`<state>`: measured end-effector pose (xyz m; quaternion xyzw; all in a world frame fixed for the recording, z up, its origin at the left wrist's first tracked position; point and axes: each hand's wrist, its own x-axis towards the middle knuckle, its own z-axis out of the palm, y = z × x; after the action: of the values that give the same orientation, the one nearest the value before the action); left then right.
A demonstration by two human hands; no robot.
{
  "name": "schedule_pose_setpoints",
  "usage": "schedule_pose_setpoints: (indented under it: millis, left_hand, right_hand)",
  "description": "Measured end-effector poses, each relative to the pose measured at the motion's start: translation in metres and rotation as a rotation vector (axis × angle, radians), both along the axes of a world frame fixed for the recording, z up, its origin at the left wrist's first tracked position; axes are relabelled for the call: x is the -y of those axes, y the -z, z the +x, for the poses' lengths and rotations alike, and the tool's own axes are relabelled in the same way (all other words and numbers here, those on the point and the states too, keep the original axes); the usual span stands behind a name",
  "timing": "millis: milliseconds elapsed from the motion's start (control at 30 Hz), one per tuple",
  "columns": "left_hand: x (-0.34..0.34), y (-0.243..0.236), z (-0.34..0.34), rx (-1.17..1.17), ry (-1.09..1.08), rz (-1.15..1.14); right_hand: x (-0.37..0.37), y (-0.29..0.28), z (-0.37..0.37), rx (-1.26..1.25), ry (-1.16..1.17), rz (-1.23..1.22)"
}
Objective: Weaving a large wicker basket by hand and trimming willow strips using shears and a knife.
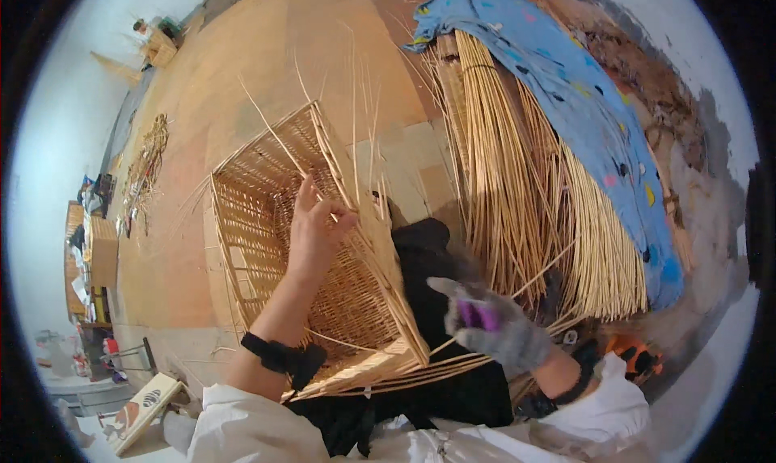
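Observation:
A rectangular wicker basket [234, 220] rests tilted in front of me, its opening facing up toward me and loose rod ends sticking out past its rim. My bare left hand [318, 229] is over the basket's inside, with thumb and fingers closed on a thin willow rod [271, 126] that slants across the opening. To the right of the basket, my right hand [503, 327] wears a grey glove with a purple patch. Its thumb stands out from the fingers, and it is slightly blurred. A pale rod [550, 261] passes close behind it; contact cannot be made out.
Beyond my right hand lie large bundles of willow rods [501, 164], partly covered by a blue patterned cloth [558, 67]. Black cloth [420, 293] lies by the basket. Scraps [149, 164] lie on the left floor. A box [101, 253] and a low bench [145, 414] stand farther left.

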<state>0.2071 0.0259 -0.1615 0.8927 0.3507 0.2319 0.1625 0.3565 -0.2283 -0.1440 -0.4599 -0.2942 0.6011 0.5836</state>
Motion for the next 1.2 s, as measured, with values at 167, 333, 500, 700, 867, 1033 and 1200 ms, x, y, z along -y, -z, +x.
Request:
schedule_pose_setpoints:
  millis: [167,333,500,700,867,1033,1200]
  left_hand:
    - [-0.003,-0.014,0.017,0.209,-0.157,-0.581]
    - [-0.049,-0.003,0.014,0.423,-0.074,-1.021]
    - [-0.048,-0.002,0.016,0.410,-0.081,-0.787]
    - [-0.051,-0.004,0.016,0.326,-0.097,-0.806]
    - [-0.045,-0.010,0.016,0.345,-0.089,-0.773]
    - [-0.055,0.003,0.003,0.652,-0.067,-0.526]
    - [-0.058,-0.041,-0.001,0.860,-0.146,-1.139]
  right_hand:
    - [-0.046,0.018,-0.007,0.438,-0.218,0.057]
    - [-0.040,0.011,-0.001,0.111,-0.327,-0.197]
    - [-0.099,-0.031,0.051,1.213,-0.383,-0.108]
    - [-0.135,-0.025,0.048,1.664,-0.412,-0.150]
    - [-0.148,-0.028,0.039,1.769,-0.433,-0.126]
    - [-0.146,-0.021,0.044,1.663,-0.470,-0.202]
    - [-0.152,0.052,0.041,0.980,0.088,-0.242]
